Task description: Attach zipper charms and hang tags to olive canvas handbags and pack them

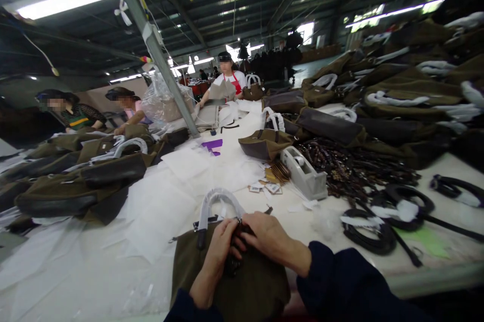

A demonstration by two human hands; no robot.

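The olive bag (pixel 227 281) was close in front of me at six o'clock on the white table (pixel 434 277), its wrapped handle (pixel 221 193) arching toward twelve. My left hand (pixel 221 246) came in from seven o'clock, my right hand (pixel 270 239) from four, and they met at the handle's right foot, fingers curled. A dark piece (pixel 232 265) showed just under them; I couldn't tell whether I was pinching it. White sheets (pixel 161 226) spread at ten. Tags (pixel 273 188) lay at one, the tape dispenser (pixel 308 181) just beyond, black straps (pixel 376 244) at three. More bags (pixel 71 188) were heaped at ten, past the sheets. At twelve, across the table, was a co-worker (pixel 237 82) in a red apron.
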